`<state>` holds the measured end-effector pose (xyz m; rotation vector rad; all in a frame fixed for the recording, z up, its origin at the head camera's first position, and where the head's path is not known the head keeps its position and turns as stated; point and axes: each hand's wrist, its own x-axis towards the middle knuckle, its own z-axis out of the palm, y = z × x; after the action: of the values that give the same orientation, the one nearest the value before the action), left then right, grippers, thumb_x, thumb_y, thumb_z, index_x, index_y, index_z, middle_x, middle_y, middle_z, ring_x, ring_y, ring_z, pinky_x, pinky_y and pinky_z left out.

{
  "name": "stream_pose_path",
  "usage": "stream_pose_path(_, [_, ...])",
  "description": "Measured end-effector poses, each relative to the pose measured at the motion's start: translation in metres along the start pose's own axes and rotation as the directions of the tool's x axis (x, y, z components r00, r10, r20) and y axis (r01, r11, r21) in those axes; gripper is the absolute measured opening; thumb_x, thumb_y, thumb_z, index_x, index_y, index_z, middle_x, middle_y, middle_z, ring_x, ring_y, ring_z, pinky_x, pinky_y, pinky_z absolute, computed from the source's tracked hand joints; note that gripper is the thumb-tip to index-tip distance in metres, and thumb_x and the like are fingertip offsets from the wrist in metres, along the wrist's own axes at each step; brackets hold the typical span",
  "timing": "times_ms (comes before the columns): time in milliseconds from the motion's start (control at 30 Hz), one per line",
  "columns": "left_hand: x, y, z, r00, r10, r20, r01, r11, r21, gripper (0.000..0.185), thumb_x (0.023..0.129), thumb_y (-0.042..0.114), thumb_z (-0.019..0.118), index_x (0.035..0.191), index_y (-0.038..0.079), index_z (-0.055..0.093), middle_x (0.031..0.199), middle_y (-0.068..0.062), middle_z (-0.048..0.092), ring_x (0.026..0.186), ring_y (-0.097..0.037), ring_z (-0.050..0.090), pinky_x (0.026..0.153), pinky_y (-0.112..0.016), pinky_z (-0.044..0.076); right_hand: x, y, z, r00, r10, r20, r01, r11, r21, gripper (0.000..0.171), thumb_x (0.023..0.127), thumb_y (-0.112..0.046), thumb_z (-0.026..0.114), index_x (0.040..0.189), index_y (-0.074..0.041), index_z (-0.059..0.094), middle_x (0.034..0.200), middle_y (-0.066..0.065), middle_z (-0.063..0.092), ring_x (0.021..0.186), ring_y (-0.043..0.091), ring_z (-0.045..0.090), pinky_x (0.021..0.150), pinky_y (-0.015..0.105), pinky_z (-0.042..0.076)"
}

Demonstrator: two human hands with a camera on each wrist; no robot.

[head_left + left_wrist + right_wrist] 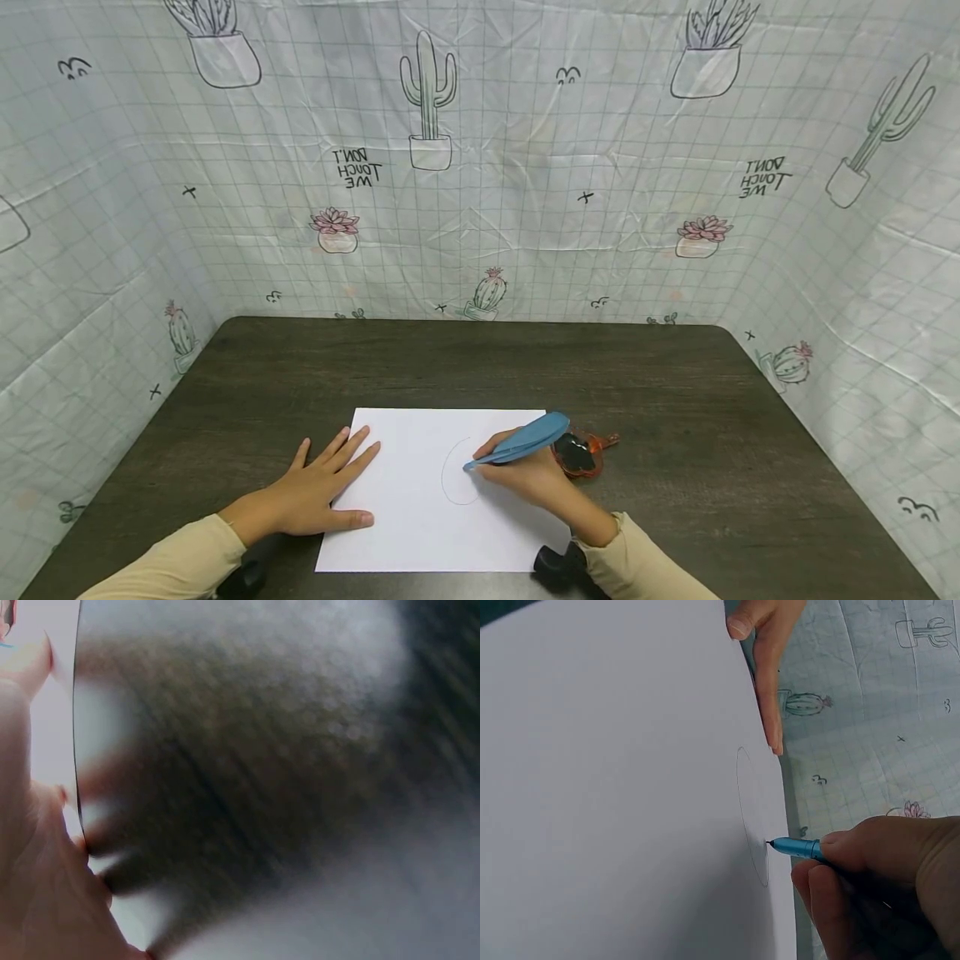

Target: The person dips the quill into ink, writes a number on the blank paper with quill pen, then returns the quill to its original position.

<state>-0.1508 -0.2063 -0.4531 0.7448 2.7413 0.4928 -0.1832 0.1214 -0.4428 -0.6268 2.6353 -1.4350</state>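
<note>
A white sheet of paper (405,537) lies on the dark wooden table, with a thin curved outline (442,479) drawn on it. My left hand (311,496) rests with spread fingers over the paper's left edge. In the left wrist view, part of that hand (34,847) shows beside the paper; most of this view is blurred. My right hand (528,477) pinches a pen with a blue feather-shaped top (532,435). The right wrist view shows the pen's blue barrel (795,847) and its dark tip at the paper, inside the drawn outline.
Just right of the paper lies an orange, see-through object with a dark middle (576,454), partly behind my right hand. Bare dark tabletop (465,362) stretches beyond the paper. Cactus-printed cloth (510,208) encloses the table at the back and sides.
</note>
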Motion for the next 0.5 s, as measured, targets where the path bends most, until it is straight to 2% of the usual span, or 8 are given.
stream_pose_path(200, [0.0006,-0.0014,0.0010,1.000,-0.001,0.000,0.001,1.000,0.005,0.093,0.083,0.071,0.053,0.154,0.019,0.022,0.162,-0.009,0.007,0.146,-0.039,0.003,0.099,-0.078,-0.003,0.0032,-0.0025,0.0057,0.997,-0.055,0.046,0.056,0.998,-0.028,0.007,0.076,-0.007,0.077,0.083,-0.011,0.076,0.079,-0.004,0.073,0.075,0.001,0.061,0.067,0.020,0.047])
stream_pose_path(500, [0.0002,-0.0015,0.0009,1.000,0.008,-0.007,-0.008,1.000,0.002,0.093,0.083,0.070,0.054,0.154,0.018,0.022,0.161,-0.010,0.007,0.146,-0.040,0.003,0.098,-0.078,-0.002,0.0010,-0.0057,0.0098,0.996,-0.060,0.060,0.060,0.998,0.001,0.008,0.076,-0.006,0.077,0.083,-0.010,0.076,0.080,-0.002,0.073,0.075,0.002,0.062,0.068,0.021,0.048])
